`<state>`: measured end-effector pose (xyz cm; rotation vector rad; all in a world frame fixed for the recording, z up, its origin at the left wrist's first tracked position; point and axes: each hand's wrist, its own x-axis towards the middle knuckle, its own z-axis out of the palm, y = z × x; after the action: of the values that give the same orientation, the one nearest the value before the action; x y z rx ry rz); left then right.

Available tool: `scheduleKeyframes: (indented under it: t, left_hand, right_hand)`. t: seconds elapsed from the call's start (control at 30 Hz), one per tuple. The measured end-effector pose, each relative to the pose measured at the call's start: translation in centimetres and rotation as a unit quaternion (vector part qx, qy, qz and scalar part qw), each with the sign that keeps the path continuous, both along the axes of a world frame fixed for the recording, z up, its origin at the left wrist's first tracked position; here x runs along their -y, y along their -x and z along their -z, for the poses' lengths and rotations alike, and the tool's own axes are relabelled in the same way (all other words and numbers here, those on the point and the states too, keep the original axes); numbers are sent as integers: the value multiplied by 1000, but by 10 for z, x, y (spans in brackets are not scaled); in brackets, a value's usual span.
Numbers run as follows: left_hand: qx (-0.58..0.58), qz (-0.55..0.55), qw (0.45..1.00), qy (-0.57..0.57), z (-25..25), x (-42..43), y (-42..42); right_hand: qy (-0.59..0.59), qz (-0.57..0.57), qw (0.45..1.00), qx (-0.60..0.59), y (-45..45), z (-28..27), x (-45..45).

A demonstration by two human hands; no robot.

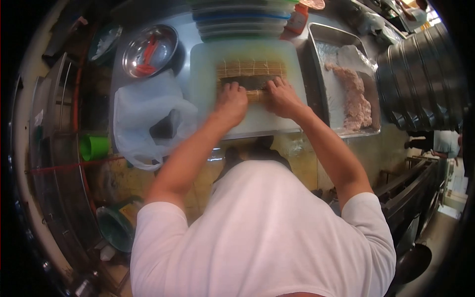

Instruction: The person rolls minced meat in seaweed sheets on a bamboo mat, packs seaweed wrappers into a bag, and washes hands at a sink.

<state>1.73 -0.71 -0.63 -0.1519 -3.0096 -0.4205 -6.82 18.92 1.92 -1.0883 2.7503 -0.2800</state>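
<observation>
A bamboo rolling mat [251, 67] lies on a pale cutting board [208, 62]. Across its middle shows a dark strip that looks like a seaweed sheet [254, 81]. At the mat's near left part, my left hand [232, 103] is closed, fingers curled over the edge. My right hand [285, 97] grips the near right part the same way, fingertips beside the dark strip. Between the two hands a short stretch of the near bamboo edge shows. What lies under my fingers and palms is hidden.
To the right, a metal tray [316, 64] holds pinkish minced paste [357, 96]. On the left are a steel bowl [170, 42] with red-orange utensils and a white plastic bag [143, 106]. Stacked lidded containers [241, 22] stand behind the board; a person [445, 143] is far right.
</observation>
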Motion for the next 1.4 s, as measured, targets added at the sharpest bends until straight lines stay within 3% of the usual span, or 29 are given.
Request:
scheduleKeyframes:
  t: [0.13,0.2,0.33,0.47,0.53,0.6,0.73,0.8,0.87,0.93,1.07,1.13,1.27,1.33,1.4]
  left_hand:
    - [-46,32,996,-68,15,13,-3]
    - [-14,38,996,-76,12,26,-6]
    - [18,24,998,-50,-1,12,-5]
    - [-6,26,996,-90,4,8,-5]
    - [60,27,990,-125,0,34,-13]
    - [46,27,992,-116,-7,47,-17]
    - [76,6,986,-147,-22,60,-22]
    - [74,8,980,-182,-23,62,-19]
    - [134,3,973,-186,-19,65,-14]
    - [120,-4,974,-191,-18,64,-15]
    - [96,0,977,-192,-15,65,-18]
    - [64,3,978,-199,-12,64,-20]
    - [2,-13,969,-245,-7,62,-22]
    - [4,-17,968,-251,-22,57,-22]
    - [8,-21,966,-256,-34,56,-24]
  right_hand:
    - [16,-63,998,-20,9,14,-4]
    - [-14,-27,996,88,16,9,-17]
    - [2,-42,999,-6,8,17,-10]
    - [8,-55,998,8,7,17,0]
    - [2,-54,996,77,19,14,-21]
    - [25,-39,993,109,29,11,-39]
    - [-62,12,981,184,38,-12,-52]
    - [31,69,958,277,41,-11,-53]
    - [28,137,944,299,41,-14,-48]
    - [81,221,909,345,45,8,-51]
    - [174,220,894,349,39,20,-55]
    - [219,206,911,281,34,19,-55]
    - [211,182,924,262,35,8,-51]
    - [288,79,931,211,33,-4,-46]
    - [250,112,922,275,40,-19,-44]
